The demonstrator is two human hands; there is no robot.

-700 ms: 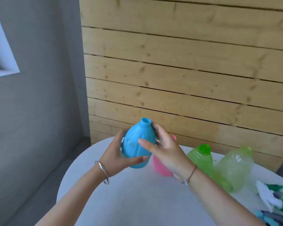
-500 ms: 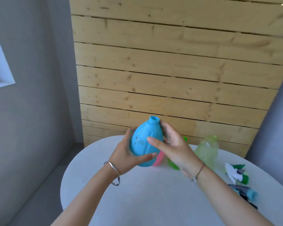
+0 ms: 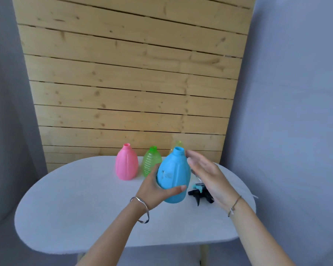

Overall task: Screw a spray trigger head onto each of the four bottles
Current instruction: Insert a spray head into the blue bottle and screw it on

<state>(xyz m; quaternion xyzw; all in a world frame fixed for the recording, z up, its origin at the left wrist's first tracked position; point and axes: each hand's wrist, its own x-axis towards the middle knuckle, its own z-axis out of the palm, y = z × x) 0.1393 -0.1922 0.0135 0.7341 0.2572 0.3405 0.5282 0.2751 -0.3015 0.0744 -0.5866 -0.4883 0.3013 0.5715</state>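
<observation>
The left hand (image 3: pixel 154 191) has its grip closed around the blue bottle (image 3: pixel 173 175), holding it upright with its neck uncapped above the white surface (image 3: pixel 81 204). The right hand (image 3: pixel 206 175) is flat and open just beside the bottle, gripping nothing. A black spray head (image 3: pixel 199 194) lies on the surface beneath it. Pink (image 3: pixel 126 165), green (image 3: pixel 151 162) and clear yellowish (image 3: pixel 178 145) bottles stand behind, all uncapped.

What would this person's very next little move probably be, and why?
Probably the right hand, open and empty, drops to the black trigger head on the table: the left hand grips the blue bottle, its neck bare.
</observation>
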